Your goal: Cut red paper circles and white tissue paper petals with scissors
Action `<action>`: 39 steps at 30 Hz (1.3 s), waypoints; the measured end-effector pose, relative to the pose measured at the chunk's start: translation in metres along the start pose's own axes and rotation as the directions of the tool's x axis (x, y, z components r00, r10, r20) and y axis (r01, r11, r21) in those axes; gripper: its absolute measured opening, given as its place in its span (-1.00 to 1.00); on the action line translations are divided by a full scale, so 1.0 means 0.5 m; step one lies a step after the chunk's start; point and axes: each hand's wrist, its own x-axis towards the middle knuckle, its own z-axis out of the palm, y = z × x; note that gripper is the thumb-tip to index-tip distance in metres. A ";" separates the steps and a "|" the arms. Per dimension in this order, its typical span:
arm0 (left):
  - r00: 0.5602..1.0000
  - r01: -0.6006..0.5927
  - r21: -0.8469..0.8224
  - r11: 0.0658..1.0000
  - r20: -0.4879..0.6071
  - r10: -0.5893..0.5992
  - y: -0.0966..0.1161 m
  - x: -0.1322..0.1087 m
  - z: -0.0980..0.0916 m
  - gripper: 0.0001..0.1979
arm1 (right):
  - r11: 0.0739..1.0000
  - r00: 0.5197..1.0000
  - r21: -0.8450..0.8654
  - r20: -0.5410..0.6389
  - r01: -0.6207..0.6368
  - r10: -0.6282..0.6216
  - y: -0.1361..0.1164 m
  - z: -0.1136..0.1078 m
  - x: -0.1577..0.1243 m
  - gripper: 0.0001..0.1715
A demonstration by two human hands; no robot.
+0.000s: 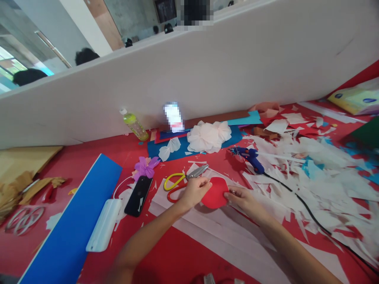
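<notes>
The red surface (pixel 168 252) is lying under everything, with white scraps (pixel 322 197) spreading across its right side. A pale sheet (pixel 231 236) is resting flat beneath the forearms. The glue gun (pixel 250 155) is lying beyond the right hand, and the scissors (pixel 197 172) are lying just beyond the left, blades pointing away to the right.

The left hand (pixel 194 193) is pinching the near-round red piece (pixel 217 194) at its left edge; the right hand (pixel 241 197) is gripping the opposite edge, thumb and fingers closing on it. Between both grips, the piece is hanging above the pale sheet.

It is looking light, thin and flexible, like felt or soft card, though its exact material and layering are not showing. Its matt face is suggesting little slip. Hard squeezing would probably be creasing it, so light fingertip pinches at opposite rims are seeming best, leaving the middle flat.
</notes>
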 end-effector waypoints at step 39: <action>0.966 0.117 -0.336 0.935 -0.179 -0.185 -0.084 -0.045 0.030 -0.65 | 0.996 0.998 -0.090 0.059 -0.026 0.032 -0.013 0.006 0.019 -0.63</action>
